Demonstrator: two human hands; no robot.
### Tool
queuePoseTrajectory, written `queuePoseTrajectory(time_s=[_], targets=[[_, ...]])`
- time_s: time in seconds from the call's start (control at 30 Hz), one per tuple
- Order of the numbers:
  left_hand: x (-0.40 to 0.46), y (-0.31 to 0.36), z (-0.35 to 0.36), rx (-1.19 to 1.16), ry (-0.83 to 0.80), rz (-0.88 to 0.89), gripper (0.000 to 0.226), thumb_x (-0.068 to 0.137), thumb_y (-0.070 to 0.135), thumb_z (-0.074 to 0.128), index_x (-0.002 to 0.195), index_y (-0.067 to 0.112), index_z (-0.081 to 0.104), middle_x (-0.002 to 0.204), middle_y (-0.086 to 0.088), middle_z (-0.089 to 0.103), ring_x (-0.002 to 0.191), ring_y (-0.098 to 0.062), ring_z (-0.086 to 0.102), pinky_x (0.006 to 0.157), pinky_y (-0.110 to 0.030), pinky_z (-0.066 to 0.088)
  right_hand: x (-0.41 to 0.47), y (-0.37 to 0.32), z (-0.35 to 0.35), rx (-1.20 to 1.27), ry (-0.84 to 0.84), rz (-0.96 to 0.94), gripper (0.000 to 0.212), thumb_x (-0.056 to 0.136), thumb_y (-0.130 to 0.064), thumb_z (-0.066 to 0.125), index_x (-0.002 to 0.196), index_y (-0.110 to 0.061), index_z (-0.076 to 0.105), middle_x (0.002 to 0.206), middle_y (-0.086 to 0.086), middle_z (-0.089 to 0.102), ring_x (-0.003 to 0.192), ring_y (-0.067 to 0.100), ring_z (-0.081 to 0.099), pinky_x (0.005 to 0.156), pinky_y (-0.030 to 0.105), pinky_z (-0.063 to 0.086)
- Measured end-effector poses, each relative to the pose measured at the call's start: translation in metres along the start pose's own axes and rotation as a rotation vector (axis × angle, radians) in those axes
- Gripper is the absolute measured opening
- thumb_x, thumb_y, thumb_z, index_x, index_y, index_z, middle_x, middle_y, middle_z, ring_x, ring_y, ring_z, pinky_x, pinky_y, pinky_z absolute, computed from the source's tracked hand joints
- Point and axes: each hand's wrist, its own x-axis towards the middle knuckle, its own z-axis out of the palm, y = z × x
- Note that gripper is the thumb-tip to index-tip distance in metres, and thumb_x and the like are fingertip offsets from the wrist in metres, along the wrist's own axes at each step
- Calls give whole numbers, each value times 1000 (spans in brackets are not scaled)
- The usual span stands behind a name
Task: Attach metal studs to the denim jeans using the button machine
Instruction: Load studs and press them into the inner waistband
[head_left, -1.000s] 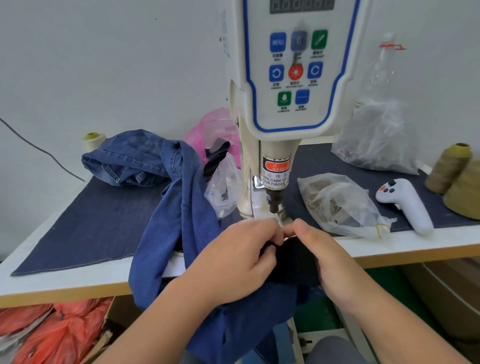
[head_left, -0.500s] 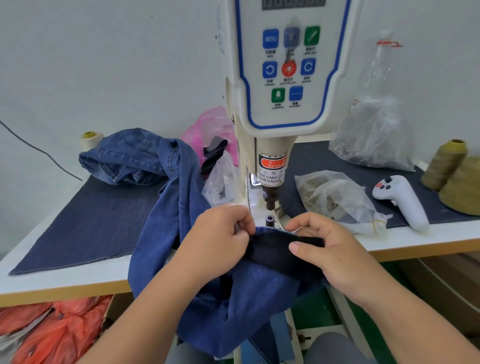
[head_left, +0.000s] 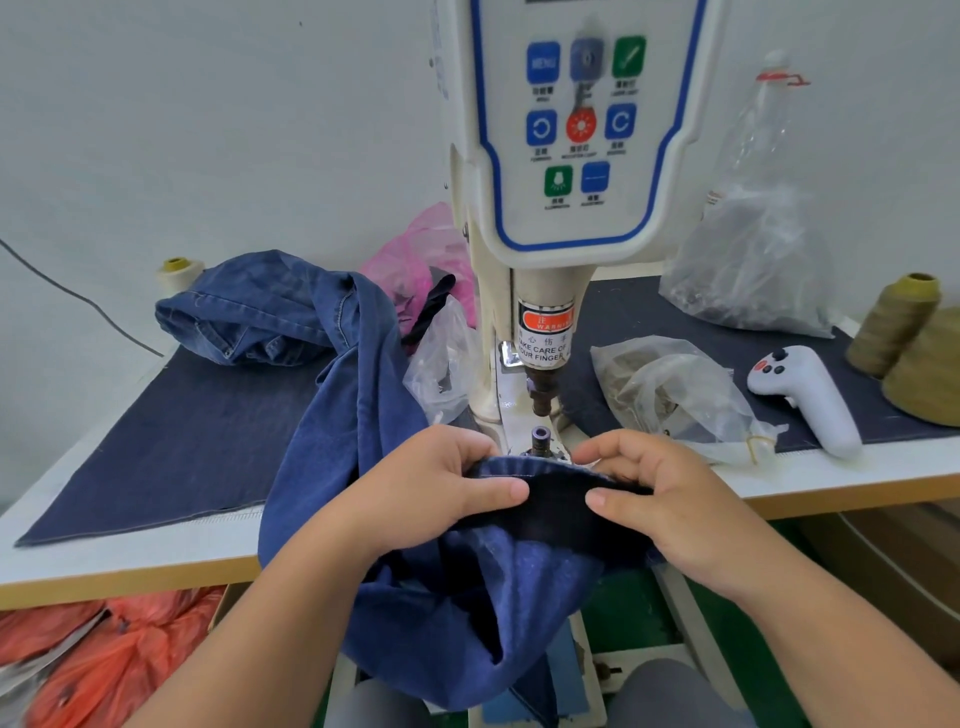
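- both hands are working the denim jeans (head_left: 467, 597) right at the front edge of the table (head_left: 156, 545), just in front of the button machine (head_left: 571, 156).
- the left hand (head_left: 431, 499) is pinching the dark waistband edge (head_left: 556, 493), thumb lying on top and fingers curled under the fold.
- the right hand (head_left: 670, 499) is pinching the same edge from the other side, thumb on top, fingers bent over the far rim.
- the band is stretching between the two thumbs, so its long axis is running left to right, across the front of the machine.
- the lower die post (head_left: 540, 436) is standing just beyond the band's far rim, midway between the hands, with the upper punch (head_left: 540, 395) hanging directly above it.
- so the target is lying straight ahead of the cloth, away from the person; neither hand is looking clearly nearer to it.
- my read: the band is needing a short push forward to lay it over the post, and fingertips are sitting close to the punch line.
- the rest of the jeans is trailing up over the table towards its back left and drooping below the front edge.
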Motion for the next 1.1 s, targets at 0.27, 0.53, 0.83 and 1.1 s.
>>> queuePoseTrajectory(time_s=[0.27, 0.53, 0.83, 1.1], targets=[[-2, -2, 1, -3, 28, -35, 46, 97, 44, 58, 62, 16, 52, 55, 5, 39, 50, -9, 35, 50, -15, 33, 1, 6, 0, -48, -6, 10, 22, 93, -11, 64, 88, -30, 74, 88, -2, 75, 87, 19, 69, 90, 48, 53], [1, 10, -1, 80, 6, 51, 8, 85, 26, 77, 84, 22, 71, 77, 5, 72, 72, -6, 68, 69, -21, 55, 5, 7, 14, 1, 107, -98, 21, 91, -12, 67, 85, -31, 72, 81, -4, 74, 79, 11, 68, 74, 33, 51], [8, -9, 0, -174, 10, -7, 19, 94, 22, 68, 76, 23, 76, 76, 3, 74, 74, -7, 68, 70, -16, 51, 9, 19, 1, -64, -70, 0, 12, 92, -29, 65, 94, -23, 75, 96, 6, 76, 99, 28, 69, 97, 52, 50], [20, -14, 3, -189, -10, -62, 26, 93, 31, 68, 70, 20, 72, 71, 2, 68, 69, -10, 60, 72, -20, 49, 16, 15, -27, 54, -168, 30, 14, 92, -24, 64, 87, -20, 77, 94, 7, 77, 87, 14, 70, 84, 34, 53]])
